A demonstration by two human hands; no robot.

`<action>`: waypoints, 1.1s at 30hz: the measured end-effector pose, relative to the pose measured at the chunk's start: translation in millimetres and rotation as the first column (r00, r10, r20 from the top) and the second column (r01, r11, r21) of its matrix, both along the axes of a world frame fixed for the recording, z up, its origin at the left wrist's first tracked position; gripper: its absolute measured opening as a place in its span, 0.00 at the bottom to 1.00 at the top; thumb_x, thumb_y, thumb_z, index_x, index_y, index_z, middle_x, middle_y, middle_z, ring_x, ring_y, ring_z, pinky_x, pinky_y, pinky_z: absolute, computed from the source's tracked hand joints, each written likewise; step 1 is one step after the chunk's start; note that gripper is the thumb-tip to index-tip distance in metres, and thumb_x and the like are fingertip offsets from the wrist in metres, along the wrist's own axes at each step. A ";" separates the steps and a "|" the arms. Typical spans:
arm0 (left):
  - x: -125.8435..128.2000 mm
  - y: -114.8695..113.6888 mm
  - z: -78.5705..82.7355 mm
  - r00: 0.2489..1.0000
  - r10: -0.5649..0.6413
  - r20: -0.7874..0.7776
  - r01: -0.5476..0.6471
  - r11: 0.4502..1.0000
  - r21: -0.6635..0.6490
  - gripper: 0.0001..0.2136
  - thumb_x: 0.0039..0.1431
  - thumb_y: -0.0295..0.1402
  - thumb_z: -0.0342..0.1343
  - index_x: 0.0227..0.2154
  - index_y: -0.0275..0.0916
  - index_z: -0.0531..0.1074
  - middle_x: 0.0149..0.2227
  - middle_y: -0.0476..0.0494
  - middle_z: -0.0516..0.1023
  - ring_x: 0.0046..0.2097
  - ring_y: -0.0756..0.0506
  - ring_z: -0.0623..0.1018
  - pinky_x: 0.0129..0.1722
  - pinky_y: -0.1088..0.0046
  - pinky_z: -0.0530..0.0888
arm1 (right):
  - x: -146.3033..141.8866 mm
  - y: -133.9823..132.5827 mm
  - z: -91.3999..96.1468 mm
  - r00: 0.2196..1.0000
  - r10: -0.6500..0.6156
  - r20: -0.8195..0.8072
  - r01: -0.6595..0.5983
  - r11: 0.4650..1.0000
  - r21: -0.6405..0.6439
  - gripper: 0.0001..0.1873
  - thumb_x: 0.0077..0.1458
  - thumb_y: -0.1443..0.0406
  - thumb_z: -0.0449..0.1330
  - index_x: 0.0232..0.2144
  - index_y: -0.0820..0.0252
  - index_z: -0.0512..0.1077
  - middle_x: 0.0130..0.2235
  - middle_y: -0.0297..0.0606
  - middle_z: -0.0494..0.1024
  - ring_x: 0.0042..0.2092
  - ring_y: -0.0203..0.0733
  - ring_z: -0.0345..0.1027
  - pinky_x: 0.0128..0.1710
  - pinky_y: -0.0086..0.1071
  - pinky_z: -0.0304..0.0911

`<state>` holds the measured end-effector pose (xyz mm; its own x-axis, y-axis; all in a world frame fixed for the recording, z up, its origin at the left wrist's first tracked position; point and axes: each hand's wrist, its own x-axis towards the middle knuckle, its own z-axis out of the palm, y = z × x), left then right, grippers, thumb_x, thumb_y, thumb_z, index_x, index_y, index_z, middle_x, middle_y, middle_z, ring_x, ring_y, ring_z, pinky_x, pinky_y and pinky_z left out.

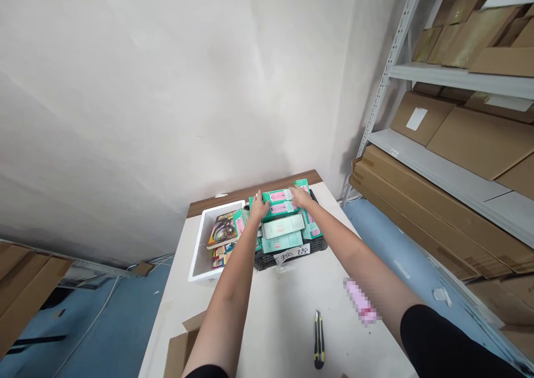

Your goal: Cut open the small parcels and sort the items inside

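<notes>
A black plastic basket (320,243) on the table is heaped with green boxes. My left hand (259,208) grips the left end of the upper green boxes with pink panels (280,206). At their right end, my right hand (301,196) holds on, its fingertips over the edge. Below them in the basket lie paler green boxes (282,226). Another green-and-pink box (311,225) stands at the right side. A paper sign with handwritten characters (293,253) is fixed to the basket's front.
A white foam box (200,239) with books (223,230) stands left of the basket. A utility knife (319,342) and a blurred pink item (361,303) lie on the white table (283,317). An open carton (177,353) sits front left. Shelving (442,150) with cartons is at the right.
</notes>
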<state>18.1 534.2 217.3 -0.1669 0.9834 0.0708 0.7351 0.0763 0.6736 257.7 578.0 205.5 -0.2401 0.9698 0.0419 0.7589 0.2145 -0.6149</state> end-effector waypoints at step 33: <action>-255.9 -594.7 -189.4 0.943 -0.286 -0.170 0.214 0.912 -0.349 0.16 0.57 0.34 0.68 0.49 0.41 0.81 0.78 0.37 0.52 0.78 0.32 0.51 0.72 0.50 0.62 | -310.9 -579.5 -194.9 0.927 0.324 0.190 -0.263 0.922 -0.285 0.34 0.51 0.71 0.70 0.61 0.62 0.75 0.77 0.55 0.45 0.78 0.64 0.31 0.73 0.62 0.43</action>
<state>-237.8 -60.5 27.9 0.0715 0.9658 -0.2491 0.8813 0.0558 0.4692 -53.2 -1.5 10.6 -0.4892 0.8252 -0.2825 0.8113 0.3115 -0.4948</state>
